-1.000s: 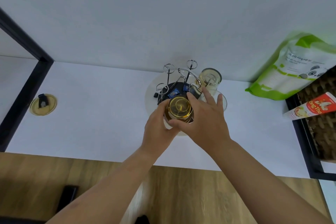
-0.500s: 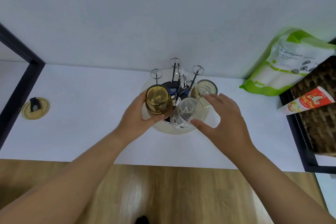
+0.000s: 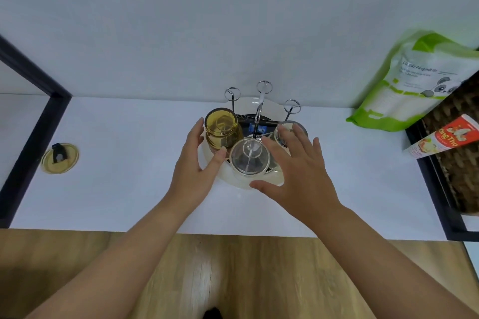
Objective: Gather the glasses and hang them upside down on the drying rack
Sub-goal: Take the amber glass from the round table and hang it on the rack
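The drying rack stands on a round cream base at the back of the white counter, with chrome prongs ending in rings. An amber glass hangs upside down on its left side. A clear glass hangs upside down at the front, and a third glass sits inverted on the right, partly behind my fingers. My left hand is open beside the amber glass, thumb near its lower edge. My right hand hovers open, fingers spread, just right of the clear glass.
An amber lid with a black tab lies on the counter at the left. A green and white pouch leans on the wall at the right, by a black-framed wicker basket and a red tube. A black frame bounds the left.
My left hand let go of the amber glass, which now hangs on the rack's left prong. Both hands have opened and drawn slightly back from the glasses.
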Demonstrator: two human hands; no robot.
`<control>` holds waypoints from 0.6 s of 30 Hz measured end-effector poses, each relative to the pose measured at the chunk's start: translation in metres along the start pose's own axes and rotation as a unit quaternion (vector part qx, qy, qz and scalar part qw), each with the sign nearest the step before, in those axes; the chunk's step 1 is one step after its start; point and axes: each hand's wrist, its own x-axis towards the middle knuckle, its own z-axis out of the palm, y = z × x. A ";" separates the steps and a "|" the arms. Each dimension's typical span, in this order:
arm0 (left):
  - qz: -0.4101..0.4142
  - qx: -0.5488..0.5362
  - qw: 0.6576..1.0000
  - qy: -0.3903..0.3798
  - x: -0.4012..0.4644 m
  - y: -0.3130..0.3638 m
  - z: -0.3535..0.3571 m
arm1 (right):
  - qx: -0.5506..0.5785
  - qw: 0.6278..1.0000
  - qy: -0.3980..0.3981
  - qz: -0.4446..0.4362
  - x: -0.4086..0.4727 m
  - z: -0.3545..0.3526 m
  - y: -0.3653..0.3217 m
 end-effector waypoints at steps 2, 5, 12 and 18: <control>0.035 0.033 0.999 0.024 -0.005 0.003 0.000 | 0.005 1.000 0.003 0.003 0.002 0.001 0.000; 0.097 0.110 0.989 0.017 -0.012 0.009 -0.001 | 0.007 1.000 0.011 0.002 0.005 0.003 0.002; 0.135 0.207 0.968 -0.035 0.007 0.014 -0.007 | 0.033 0.999 -0.016 0.007 0.003 0.002 0.010; 0.138 0.233 0.961 -0.047 0.012 0.013 0.000 | 0.054 0.998 -0.018 0.001 0.001 -0.001 0.022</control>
